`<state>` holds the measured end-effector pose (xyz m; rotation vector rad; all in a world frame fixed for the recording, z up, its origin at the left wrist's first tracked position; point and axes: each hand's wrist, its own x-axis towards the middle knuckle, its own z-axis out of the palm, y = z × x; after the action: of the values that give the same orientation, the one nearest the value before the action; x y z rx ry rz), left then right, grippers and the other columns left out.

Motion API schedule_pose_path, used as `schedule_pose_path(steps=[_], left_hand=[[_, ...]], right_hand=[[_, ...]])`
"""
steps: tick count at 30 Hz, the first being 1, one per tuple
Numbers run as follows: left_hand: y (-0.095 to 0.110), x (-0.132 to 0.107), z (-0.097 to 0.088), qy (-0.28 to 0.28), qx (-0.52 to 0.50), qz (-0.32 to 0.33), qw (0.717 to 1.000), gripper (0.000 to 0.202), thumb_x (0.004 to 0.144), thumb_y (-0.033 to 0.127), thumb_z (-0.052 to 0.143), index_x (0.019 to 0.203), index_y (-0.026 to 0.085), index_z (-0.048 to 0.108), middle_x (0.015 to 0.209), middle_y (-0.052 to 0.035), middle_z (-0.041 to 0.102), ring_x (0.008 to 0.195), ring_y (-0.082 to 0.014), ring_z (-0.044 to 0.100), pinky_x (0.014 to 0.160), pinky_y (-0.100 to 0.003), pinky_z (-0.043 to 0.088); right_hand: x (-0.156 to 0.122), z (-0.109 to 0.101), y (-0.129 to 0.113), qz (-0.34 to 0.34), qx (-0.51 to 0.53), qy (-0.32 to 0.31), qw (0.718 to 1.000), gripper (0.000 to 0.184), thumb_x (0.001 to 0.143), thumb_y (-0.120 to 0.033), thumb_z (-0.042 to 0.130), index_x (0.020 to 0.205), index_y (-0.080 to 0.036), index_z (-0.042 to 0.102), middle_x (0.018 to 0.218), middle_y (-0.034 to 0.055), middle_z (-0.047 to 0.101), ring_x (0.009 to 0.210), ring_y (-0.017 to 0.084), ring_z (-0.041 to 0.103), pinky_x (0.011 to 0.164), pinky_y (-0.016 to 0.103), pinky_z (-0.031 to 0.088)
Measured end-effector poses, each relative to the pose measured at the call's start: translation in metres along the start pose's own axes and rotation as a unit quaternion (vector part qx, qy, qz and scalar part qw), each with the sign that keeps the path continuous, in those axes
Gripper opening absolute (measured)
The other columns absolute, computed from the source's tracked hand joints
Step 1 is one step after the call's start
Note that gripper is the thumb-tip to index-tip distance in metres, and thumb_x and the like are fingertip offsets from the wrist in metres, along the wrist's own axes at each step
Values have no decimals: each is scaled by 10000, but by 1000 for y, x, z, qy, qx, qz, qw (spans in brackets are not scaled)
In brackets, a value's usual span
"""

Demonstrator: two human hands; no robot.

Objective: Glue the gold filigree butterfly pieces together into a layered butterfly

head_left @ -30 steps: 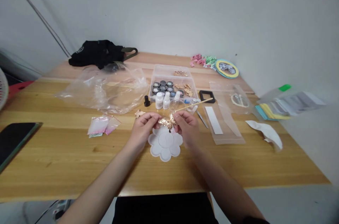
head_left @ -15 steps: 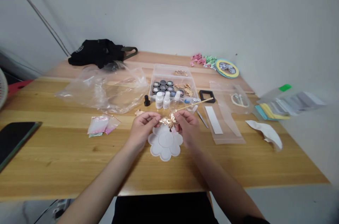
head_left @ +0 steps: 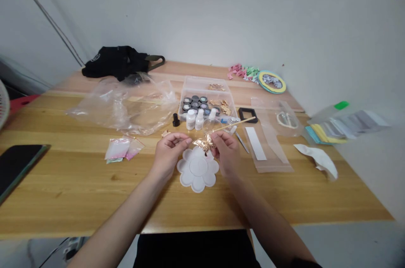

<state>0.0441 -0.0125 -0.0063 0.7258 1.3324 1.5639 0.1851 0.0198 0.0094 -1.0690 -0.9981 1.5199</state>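
Note:
A gold metal butterfly (head_left: pixel 203 144) hangs just above a white flower-shaped palette (head_left: pixel 198 169) on the wooden table (head_left: pixel 76 183). My right hand (head_left: pixel 226 152) is closed on the butterfly's right side and also holds a thin wooden stick (head_left: pixel 234 123) that points away to the right. My left hand (head_left: pixel 169 152) has its fingers curled, with the fingertips pinched at the butterfly's left wing tip. A second small gold piece (head_left: pixel 165 134) lies on the table behind my left hand.
Behind the hands are small white bottles (head_left: pixel 194 119), a clear box of jars and gold charms (head_left: pixel 205 99), a crumpled plastic bag (head_left: pixel 126 105) and a black bag (head_left: pixel 117 62). Glitter packets (head_left: pixel 122 149) and a phone (head_left: pixel 17 164) lie left; tweezers (head_left: pixel 242 142) and plastic sleeves (head_left: pixel 268 141) lie right.
The butterfly has shifted slightly right and tilted between my fingers. Both hands have stayed over the palette.

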Motion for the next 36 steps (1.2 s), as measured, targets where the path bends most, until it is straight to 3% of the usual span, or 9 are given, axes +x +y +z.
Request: schedule_pose_path(steps=[9, 23, 29, 36], left_hand=[[3, -1, 0, -12, -42, -35, 998, 250, 577, 365, 798, 665, 164, 677, 686, -24, 694, 610, -121, 543, 643, -274, 451], [5, -1, 1, 4, -140, -54, 989, 179, 618, 294, 783, 657, 150, 683, 610, -9, 679, 552, -97, 566, 560, -214, 427], [8, -1, 1, -6, -167, -70, 984, 134, 752, 245, 697, 679, 137, 730, 657, -47, 731, 545, -99, 595, 560, -203, 458], [14, 1, 2, -9, -203, -119, 972, 430, 962, 238, 410, 726, 97, 741, 727, -104, 761, 599, -118, 659, 604, -217, 494]], right_hand=[[-1, 0, 0, 6, 17, 3, 1000, 266, 660, -399, 704, 621, -203, 528, 389, -95, 450, 357, 45, 347, 385, 187, 238], [-2, 2, -6, 67, 39, -4, 997, 303, 586, -422, 743, 632, -193, 552, 397, -78, 496, 356, 47, 411, 373, 156, 264], [-2, 1, -7, 65, 39, 3, 997, 298, 586, -419, 746, 631, -192, 557, 403, -82, 491, 356, 47, 409, 368, 159, 255], [-1, 1, -4, 58, 39, 0, 998, 287, 614, -419, 735, 643, -197, 555, 409, -82, 484, 357, 49, 384, 371, 173, 238]])
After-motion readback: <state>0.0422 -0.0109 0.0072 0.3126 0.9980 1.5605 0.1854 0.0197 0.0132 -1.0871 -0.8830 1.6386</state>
